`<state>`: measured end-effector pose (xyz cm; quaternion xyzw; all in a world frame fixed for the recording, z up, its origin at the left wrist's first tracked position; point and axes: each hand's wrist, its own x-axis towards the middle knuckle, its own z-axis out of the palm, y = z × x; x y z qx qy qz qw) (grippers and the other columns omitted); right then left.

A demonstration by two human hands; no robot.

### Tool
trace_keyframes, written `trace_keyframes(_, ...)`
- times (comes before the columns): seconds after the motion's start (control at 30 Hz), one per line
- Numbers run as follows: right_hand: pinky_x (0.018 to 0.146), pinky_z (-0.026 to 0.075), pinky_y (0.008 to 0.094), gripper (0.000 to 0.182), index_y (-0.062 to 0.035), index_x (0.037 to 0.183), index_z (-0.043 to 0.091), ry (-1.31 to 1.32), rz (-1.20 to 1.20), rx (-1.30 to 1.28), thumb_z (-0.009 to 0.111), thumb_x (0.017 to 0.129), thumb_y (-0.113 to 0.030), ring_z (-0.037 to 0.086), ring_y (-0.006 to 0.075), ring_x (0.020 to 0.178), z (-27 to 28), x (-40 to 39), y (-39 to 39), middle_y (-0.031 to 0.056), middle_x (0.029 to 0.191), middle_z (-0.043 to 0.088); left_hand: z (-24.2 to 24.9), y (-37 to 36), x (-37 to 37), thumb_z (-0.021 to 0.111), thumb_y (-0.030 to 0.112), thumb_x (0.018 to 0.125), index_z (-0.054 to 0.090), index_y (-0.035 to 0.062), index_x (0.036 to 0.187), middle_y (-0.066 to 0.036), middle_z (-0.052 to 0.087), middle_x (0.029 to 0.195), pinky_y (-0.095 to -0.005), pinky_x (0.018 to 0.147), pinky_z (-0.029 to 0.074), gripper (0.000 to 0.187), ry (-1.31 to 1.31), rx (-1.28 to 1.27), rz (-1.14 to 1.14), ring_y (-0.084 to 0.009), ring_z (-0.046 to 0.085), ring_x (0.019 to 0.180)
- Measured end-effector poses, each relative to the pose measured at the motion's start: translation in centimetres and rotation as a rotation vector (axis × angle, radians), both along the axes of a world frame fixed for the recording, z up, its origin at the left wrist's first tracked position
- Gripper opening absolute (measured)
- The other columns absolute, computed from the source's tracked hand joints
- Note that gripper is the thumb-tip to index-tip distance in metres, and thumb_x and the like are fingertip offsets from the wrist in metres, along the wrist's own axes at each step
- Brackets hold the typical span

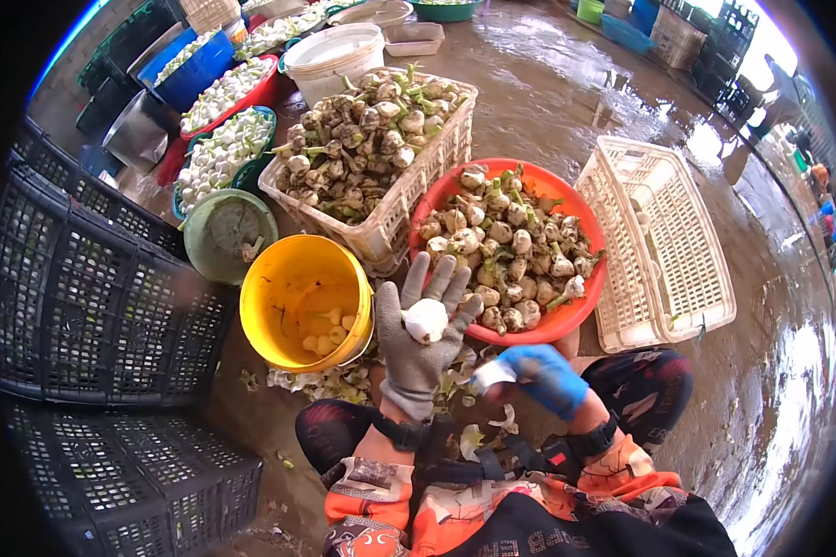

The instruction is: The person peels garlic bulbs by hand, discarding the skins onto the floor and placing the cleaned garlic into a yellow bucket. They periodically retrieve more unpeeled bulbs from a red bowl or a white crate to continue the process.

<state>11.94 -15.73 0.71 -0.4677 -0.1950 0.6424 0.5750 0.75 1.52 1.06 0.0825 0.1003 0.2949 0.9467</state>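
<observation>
My left hand (423,348), in a grey glove, is palm up with fingers spread. A peeled white garlic bulb (425,320) rests on its palm. My right hand (543,379), in a blue glove, is curled closed just to the right and lower. Something white (494,375) shows at its thumb side, blurred; whether it is a wrap or a held object I cannot make out. Beyond both hands a red basin (585,302) holds unpeeled garlic bulbs (520,246). Left of my left hand stands a yellow bucket (260,311) with several pale peeled bulbs (330,332) at its bottom.
A cream crate (437,172) heaped with dirty garlic stands behind the bucket. Another white crate (692,255) is at right. Black crates (111,297) line the left side. A green bucket (218,246) and tubs of white garlic (228,158) sit farther back. Peelings (474,441) litter the wet floor.
</observation>
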Motion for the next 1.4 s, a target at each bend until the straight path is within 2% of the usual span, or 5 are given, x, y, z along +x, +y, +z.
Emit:
trace_keyframes(0.07, 0.073, 0.052, 0.0304, 0.029, -0.0046, 0.115, 0.061, -1.214, 0.264, -0.019, 0.056, 0.094, -0.023, 0.065, 0.02, 0.081, -5.3, -0.9, 0.4, 0.0059, 0.093, 0.069, -0.8, -0.3, 0.3, 0.035, 0.053, 0.097, 0.045, 0.0149, 0.138, -0.011, 0.047, 0.139, -0.0557, 0.105, 0.035, 0.057, -0.029, -0.016, -0.046, -0.0314, 0.039, 0.133)
trace_keyframes(0.33, 0.074, 0.051, 0.0247, 0.047, -0.008, 0.129, 0.051, -0.062, -0.041, -0.027, 0.066, 0.087, -0.022, 0.062, 0.0155, 0.087, -0.7, 0.0, 5.1, 0.0071, 0.108, 0.062, -1.0, -1.5, 1.4, 0.041, 0.042, 0.1, 0.041, -0.0033, 0.137, -0.019, 0.043, 0.139, -0.0312, 0.1, 0.042, 0.059, 0.428, 0.651, -0.048, -0.0245, 0.041, 0.131)
trace_keyframes(0.43, 0.087, 0.049, 0.0311, 0.063, -0.0082, 0.13, 0.05, -0.886, -0.479, 0.301, 0.075, 0.073, -0.002, 0.061, 0.0228, 0.095, -1.1, -1.0, 6.0, 0.0095, 0.114, 0.06, -0.4, -1.6, 1.0, 0.051, 0.042, 0.097, 0.059, -0.0025, 0.121, -0.008, 0.067, 0.1, -0.0245, 0.073, 0.051, 0.051, 0.847, 0.79, -0.038, -0.0128, 0.063, 0.082)
trace_keyframes(0.73, 0.055, 0.046, 0.0409, 0.043, -0.004, 0.122, 0.055, -1.59, -0.381, 0.216, 0.065, 0.08, -0.01, 0.06, 0.0333, 0.062, -1.7, 0.5, 5.8, 0.0148, 0.072, 0.06, -1.5, -2.4, 1.2, 0.052, 0.028, 0.097, 0.063, 0.0005, 0.115, -0.005, 0.068, 0.084, -0.0259, 0.065, 0.051, 0.034, 0.866, 1.003, 0.039, -0.0088, 0.063, 0.074)
trace_keyframes(1.4, 0.054, 0.047, 0.0457, 0.015, -0.0118, 0.073, 0.058, -1.751, -0.321, -0.038, 0.066, 0.073, -0.024, 0.062, 0.0333, 0.062, -3.6, 2.6, 5.9, 0.0126, 0.068, 0.061, -0.2, -3.2, 0.5, 0.059, 0.019, 0.092, 0.056, -0.0022, 0.125, -0.011, 0.065, 0.112, -0.0271, 0.079, 0.051, 0.039, 0.75, 0.921, -0.117, -0.0172, 0.064, 0.092)
